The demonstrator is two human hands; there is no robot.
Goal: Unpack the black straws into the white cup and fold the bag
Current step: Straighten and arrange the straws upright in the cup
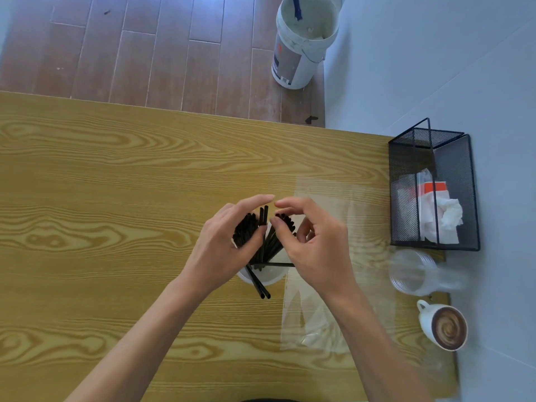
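Observation:
A bunch of black straws (268,245) stands in the white cup (271,279) near the middle of the wooden table. My left hand (223,248) cups the left part of the bunch. My right hand (313,245) curls around the right part, thumb and fingers pinching several straw tops. Two straws (259,287) stick out over the cup's near rim, and one lies across its mouth. The cup is mostly hidden under my hands. The clear plastic bag (322,323) lies flat and empty on the table, right of the cup, partly under my right forearm.
A black mesh box (435,195) with tissues and packets stands at the table's right edge. In front of it lies a stack of clear plastic cups (414,272) and a white coffee cup (443,326). A white bucket (301,44) stands on the floor beyond the table.

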